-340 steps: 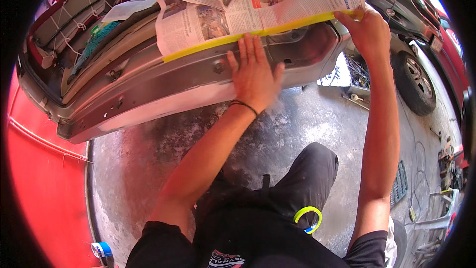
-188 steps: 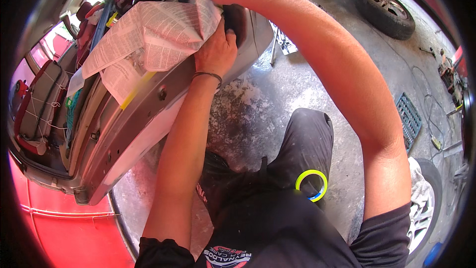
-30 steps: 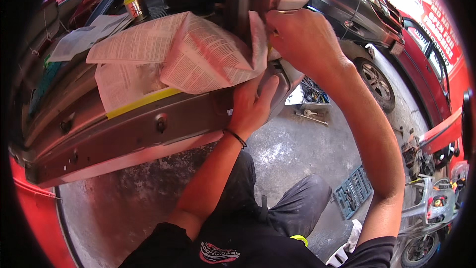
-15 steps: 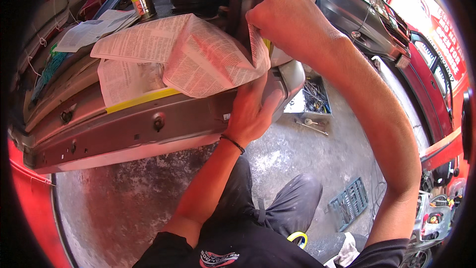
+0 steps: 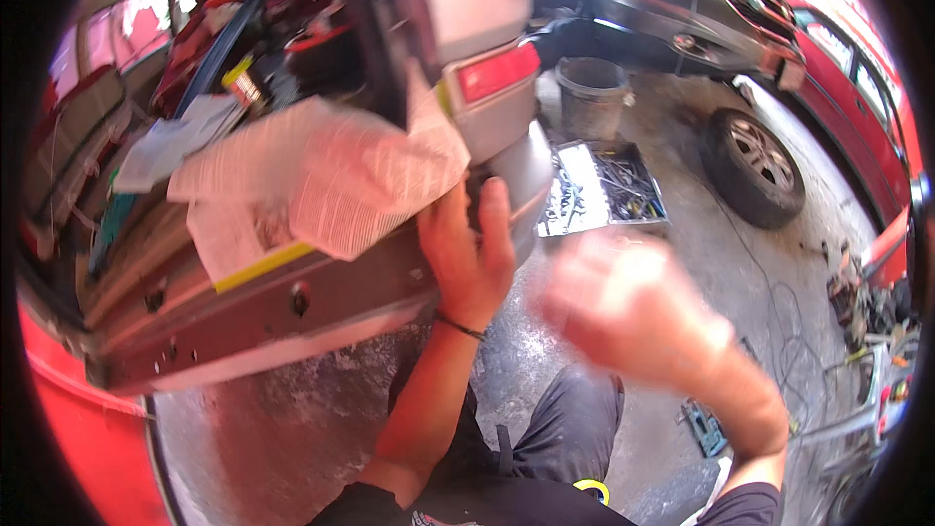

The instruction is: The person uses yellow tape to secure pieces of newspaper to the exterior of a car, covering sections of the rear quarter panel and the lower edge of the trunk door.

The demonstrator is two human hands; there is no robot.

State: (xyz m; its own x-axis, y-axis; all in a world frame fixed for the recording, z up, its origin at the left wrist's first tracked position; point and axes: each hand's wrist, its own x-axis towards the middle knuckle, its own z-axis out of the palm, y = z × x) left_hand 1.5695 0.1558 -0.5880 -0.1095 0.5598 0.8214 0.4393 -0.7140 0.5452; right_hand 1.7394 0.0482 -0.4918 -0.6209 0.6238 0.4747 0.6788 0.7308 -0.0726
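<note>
Creased newspaper sheets [image 5: 360, 170] cover the rear sill of a vehicle, edged below by a strip of yellow tape [image 5: 263, 266]. My left hand [image 5: 467, 258] reaches up to the paper's lower right corner, its fingertips against the paper and the thumb stretched apart. The sheet's right end stands up beside the pillar with the red tail light [image 5: 497, 73]. My right hand [image 5: 633, 302] hangs over the floor to the right of the bumper [image 5: 526, 185], away from the paper. It is smeared by motion, so its fingers cannot be read. A yellow tape roll [image 5: 592, 489] is by my right thigh.
An open toolbox [image 5: 628, 185] lies on the floor beyond the bumper, with a grey bucket [image 5: 591, 97] behind it. A loose wheel [image 5: 752, 168] lies farther right. Cables [image 5: 794, 341] trail nearby. A blue-green tool tray [image 5: 706, 429] sits at lower right.
My right hand has left the newspaper's upper right edge and dropped down to the right. The left hand stays at the paper's corner. The view has shifted to the right.
</note>
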